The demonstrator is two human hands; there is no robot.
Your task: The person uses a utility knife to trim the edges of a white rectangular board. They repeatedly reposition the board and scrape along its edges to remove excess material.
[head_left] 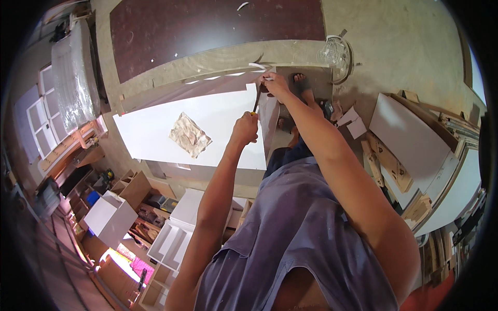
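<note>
My left hand (245, 128) is closed round the yellow handle of a long, narrow dark tool that looks like a file (257, 97). It slants up and away along the right end of a white panel (155, 119). At the tool's far end, the bent fingers of my right hand (275, 86) are closed beside the panel's far right corner. A small white piece shows at those fingertips; what exactly they grip is partly hidden. On the panel, left of my left hand, lies a crumpled beige cloth (190, 135).
A dark reddish-brown board (218, 26) lies beyond the panel. A round wire-guarded fan (337, 56) stands at the far right. White boards and wood offcuts (410, 140) lean at the right. White drawer boxes (171, 243) and tools crowd the lower left. My sandalled feet (300, 83) are beside the panel.
</note>
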